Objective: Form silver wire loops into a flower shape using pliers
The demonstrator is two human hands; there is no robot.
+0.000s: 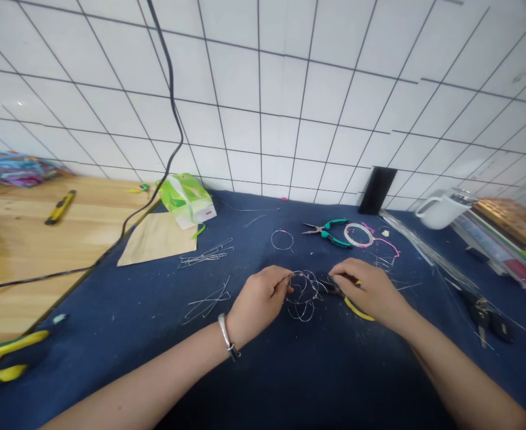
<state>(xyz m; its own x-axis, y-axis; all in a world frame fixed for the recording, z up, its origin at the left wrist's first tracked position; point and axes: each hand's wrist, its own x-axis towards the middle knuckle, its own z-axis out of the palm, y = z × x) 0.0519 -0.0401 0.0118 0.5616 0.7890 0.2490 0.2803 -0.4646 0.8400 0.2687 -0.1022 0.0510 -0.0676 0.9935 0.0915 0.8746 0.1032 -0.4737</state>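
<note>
Beaded wire piece: the looped silver wire work (304, 292) with small pink beads is between your hands, over the dark blue cloth (263, 376).
Left hand: your left hand (263, 298), bracelet (229, 339) at the wrist, pinches the wire work's left edge between thumb and fingers.
Right hand: your right hand (370, 289) is just beside its right edge, thumb and forefinger close together; you cannot tell what they pinch.
Yellow-handled pliers: the pliers (358, 309) are partly hidden beneath your right hand, their dark nose pointing at the wire work.
White-rimmed round dish: the dish (359, 235) has a few small pink beads in it; pink cord (388, 243) trails beside it.
Mug: the white mug (444, 209) stands near the wall, left of the books (517, 239); its inside is hidden from you.
Green packet: the packet (184, 197) touches the brown paper (157, 239); you cannot see its contents.
Beyond your hands: a beaded wire hoop (282, 231) and teal-handled pliers (334, 230).
Left of your left hand: two loose heaps of bent wire (206, 257).
Black cable: the cable (171, 77) hangs across the wall and over the wooden board (16, 239).
</note>
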